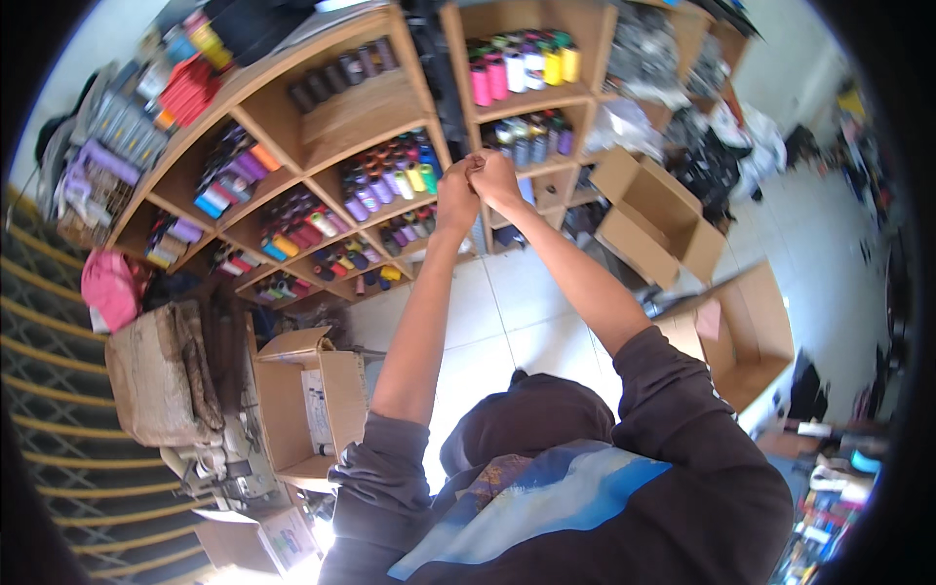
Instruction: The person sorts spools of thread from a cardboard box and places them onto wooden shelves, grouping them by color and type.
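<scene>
Both my arms stretch forward, and the hands meet in front of a wooden shelf unit [366, 109]. My left hand [456, 198] is closed, its fingers up against the other hand. My right hand [497, 179] is closed as well, knuckles bent. Whatever lies between the fingers, if anything, is too small or hidden to make out. Left of the hands, a compartment holds purple, white, yellow and green thread cones [390, 182]. Behind them to the right stand grey-blue thread cones [536, 148], with pink, white and yellow thread cones [526, 68] one shelf higher.
An open cardboard box [648, 210] is at the right, with a second open box [751, 336] nearer. Another cardboard box [341, 405] stands at the left, close to a folded brown cloth [161, 375]. Plastic bags [736, 136] lie beyond the right boxes. White floor tiles [473, 307] show below my arms.
</scene>
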The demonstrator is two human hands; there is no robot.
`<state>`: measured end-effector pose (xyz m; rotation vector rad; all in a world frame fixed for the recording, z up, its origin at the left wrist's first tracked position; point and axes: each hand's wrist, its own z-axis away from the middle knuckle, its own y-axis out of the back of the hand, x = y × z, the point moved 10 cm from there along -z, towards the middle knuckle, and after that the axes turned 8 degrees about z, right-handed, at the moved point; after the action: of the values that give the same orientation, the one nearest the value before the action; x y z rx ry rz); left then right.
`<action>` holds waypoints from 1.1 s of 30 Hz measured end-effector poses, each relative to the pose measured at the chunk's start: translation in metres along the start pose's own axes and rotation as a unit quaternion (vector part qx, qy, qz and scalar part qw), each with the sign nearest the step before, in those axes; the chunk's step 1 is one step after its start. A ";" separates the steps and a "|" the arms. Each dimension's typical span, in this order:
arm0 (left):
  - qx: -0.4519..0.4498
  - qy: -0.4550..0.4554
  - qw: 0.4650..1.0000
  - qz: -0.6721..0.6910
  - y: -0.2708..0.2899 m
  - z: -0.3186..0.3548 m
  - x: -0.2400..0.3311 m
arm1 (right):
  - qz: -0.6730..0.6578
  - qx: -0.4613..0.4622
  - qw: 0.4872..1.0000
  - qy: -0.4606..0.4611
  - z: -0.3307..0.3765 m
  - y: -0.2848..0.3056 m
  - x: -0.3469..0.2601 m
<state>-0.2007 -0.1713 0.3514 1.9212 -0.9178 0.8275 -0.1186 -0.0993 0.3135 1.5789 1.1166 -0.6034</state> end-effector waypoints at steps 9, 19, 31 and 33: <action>-0.137 0.008 0.990 0.016 -0.185 0.133 0.079 | 0.009 0.058 0.989 -0.134 0.156 0.182 0.121; -0.327 -0.021 0.936 0.128 -0.394 0.241 0.174 | -0.083 0.165 0.960 -0.209 0.305 0.375 0.253; -0.592 0.084 0.787 0.149 -0.689 0.301 0.110 | -0.052 0.220 0.840 -0.493 0.424 0.503 0.485; -0.652 0.055 0.756 0.002 -0.723 0.335 0.096 | -0.015 0.182 0.813 -0.552 0.471 0.496 0.534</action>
<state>0.5185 -0.2124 -0.0037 0.6128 -0.9956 0.1135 0.6288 -0.3545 -0.0460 1.1474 0.1216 -1.5614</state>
